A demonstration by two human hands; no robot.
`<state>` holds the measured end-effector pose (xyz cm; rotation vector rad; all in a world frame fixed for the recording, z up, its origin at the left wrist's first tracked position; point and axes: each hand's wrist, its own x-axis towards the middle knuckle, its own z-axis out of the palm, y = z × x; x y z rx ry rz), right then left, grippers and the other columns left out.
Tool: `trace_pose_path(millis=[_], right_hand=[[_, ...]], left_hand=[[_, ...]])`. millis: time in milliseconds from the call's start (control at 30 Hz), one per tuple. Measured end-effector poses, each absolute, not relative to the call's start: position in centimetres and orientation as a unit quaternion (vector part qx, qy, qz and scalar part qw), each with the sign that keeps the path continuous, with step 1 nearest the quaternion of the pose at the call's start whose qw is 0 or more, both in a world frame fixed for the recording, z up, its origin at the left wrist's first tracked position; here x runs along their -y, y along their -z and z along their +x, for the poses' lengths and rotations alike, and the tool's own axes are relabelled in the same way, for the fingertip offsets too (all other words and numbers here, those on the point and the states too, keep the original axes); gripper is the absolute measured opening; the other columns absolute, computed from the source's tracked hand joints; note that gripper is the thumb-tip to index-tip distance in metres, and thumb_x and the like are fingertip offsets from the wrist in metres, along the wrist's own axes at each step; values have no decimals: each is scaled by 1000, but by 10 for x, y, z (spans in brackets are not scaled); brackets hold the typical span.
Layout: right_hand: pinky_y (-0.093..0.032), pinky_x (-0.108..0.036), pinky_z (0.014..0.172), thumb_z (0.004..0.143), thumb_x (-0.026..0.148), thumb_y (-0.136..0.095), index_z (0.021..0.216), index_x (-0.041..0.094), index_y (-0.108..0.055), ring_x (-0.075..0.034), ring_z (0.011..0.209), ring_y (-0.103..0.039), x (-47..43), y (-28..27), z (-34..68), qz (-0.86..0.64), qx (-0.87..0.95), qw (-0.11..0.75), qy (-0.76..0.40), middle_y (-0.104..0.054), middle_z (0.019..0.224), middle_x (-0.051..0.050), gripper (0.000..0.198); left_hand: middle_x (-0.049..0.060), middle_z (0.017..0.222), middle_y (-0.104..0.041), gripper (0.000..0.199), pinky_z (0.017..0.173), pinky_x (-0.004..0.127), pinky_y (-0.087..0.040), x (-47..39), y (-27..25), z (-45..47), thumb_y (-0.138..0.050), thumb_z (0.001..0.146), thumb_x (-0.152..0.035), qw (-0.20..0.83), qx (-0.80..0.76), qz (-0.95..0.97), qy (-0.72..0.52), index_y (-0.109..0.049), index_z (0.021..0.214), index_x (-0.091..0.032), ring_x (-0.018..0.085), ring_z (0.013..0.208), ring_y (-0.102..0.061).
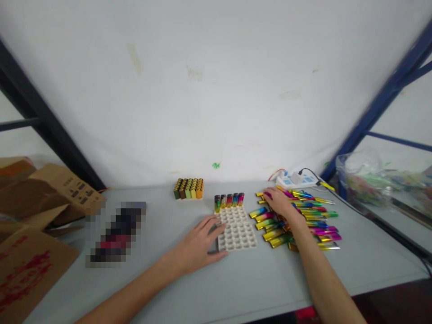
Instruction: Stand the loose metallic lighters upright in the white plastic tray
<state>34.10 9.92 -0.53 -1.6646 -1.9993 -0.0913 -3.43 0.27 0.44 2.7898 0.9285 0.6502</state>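
Right hand (276,200) among lighters (274,234), grip unclear — long axes mostly sideways; left hand (200,245) spread.

Head cam: worn on person's head; aimed fwd & down.
Table (256,288): looked down on at slant, from above near edge, med. dist.
Wall (216,99): faced approx. straight on; upper half of view filled.
L hand (199,245) & R hand (277,201): viewed from wearer's side.
L post (57,135) & R post (374,112): caught at sides, wide FOV.
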Motion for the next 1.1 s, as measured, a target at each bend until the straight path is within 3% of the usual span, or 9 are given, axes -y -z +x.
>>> trace_pose_path(millis=[267, 367, 500, 600, 700, 900, 1000, 1100], right_hand=[[-56, -38, 92, 94, 18, -65, 109, 16, -79, -25, 94, -73, -98, 2, 338, -609, 752, 253, -17, -77, 100, -12, 21], [-57, -38, 91, 95, 20, -65, 109, 15, -78, -22, 89, -73, -98, 3, 337, -601, 756, 257, -27, -74, 107, -13, 20], [-56, -42, 99, 92, 25, -70, 123, 13, -73, -25, 100, -72, -102, 7, 334, -589, 757, 282, -29, -71, 119, -17, 33], [-54, -43, 101, 92, 30, -71, 110, 15, -76, -28, 107, -70, -107, 10, 328, -585, 761, 278, -35, -74, 111, -14, 24], [-54, -40, 97, 94, 34, -68, 98, 17, -76, -27, 102, -71, -110, 11, 322, -589, 758, 277, -40, -76, 104, -12, 20], [-52, -38, 91, 103, 38, -49, 90, 19, -69, -28, 95, -71, -110, 13, 314, -608, 735, 299, -39, -77, 96, -15, 31], [-53, -37, 81, 108, 41, -37, 92, 19, -63, -28, 84, -73, -108, 7, 314, -622, 710, 327, -39, -77, 88, -15, 38], [-53, -33, 73, 110, 46, -32, 101, 19, -60, -23, 71, -72, -103, -6, 311, -619, 695, 363, -48, -76, 80, -9, 41]], left_hand=[[14, 144, -59, 63, 119, 51, -47, -3, -6, -34, -77, 91, -47, 82, -312, 923, -207, -56, 147, -25, 33, 143, -50], [16, 144, -58, 63, 119, 51, -47, -3, -6, -33, -77, 91, -46, 81, -313, 925, -201, -56, 146, -23, 34, 143, -50], [16, 145, -58, 63, 118, 51, -48, -3, -7, -33, -76, 92, -46, 78, -310, 926, -200, -55, 147, -22, 34, 143, -50], [17, 144, -58, 63, 118, 52, -48, -4, -6, -33, -76, 92, -47, 79, -309, 926, -202, -56, 146, -21, 34, 142, -50], [16, 144, -59, 63, 118, 51, -48, -4, -6, -32, -77, 92, -45, 82, -309, 925, -207, -56, 146, -22, 34, 143, -50], [16, 144, -58, 64, 118, 52, -48, -4, -8, -33, -78, 91, -44, 87, -311, 925, -200, -55, 146, -21, 34, 143, -49], [15, 144, -58, 65, 118, 52, -48, -5, -8, -33, -79, 91, -45, 91, -307, 926, -199, -56, 146, -21, 34, 143, -49], [15, 143, -59, 67, 118, 51, -48, -7, -6, -34, -80, 89, -44, 93, -304, 926, -204, -55, 147, -21, 34, 142, -50]])
